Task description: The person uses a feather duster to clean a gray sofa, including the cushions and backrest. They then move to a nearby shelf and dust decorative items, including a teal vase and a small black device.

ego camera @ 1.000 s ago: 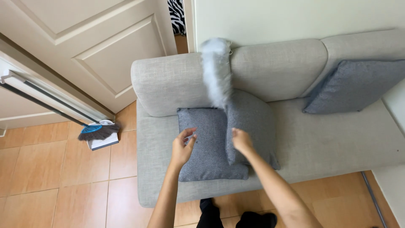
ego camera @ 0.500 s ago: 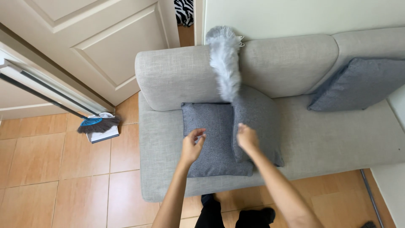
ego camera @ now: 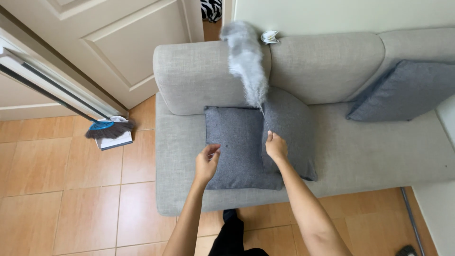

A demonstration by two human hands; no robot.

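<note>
You're pinching duster [ego camera: 244, 59] wand in right hand [ego camera: 276, 147], fluff brushing sofa [ego camera: 199, 76] back; left hand [ego camera: 206, 163] hovering half-curled, empty, over flat cushion [ego camera: 234, 142].

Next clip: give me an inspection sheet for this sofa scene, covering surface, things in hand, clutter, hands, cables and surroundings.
Surface: light grey fabric sofa on an orange tiled floor.
Things in hand: grey fluffy duster, its head against the backrest; two dark grey cushions overlapping on the seat below the hands.
Clutter: third dark grey cushion leaning at the far end; small white object on top of the backrest.
Hands: right hand closed on the duster's thin handle; left hand empty, fingers curled, over the flat cushion.
Cables: nothing seen.
Surroundings: broom by a dustpan, white panelled door, pale wall.
</note>
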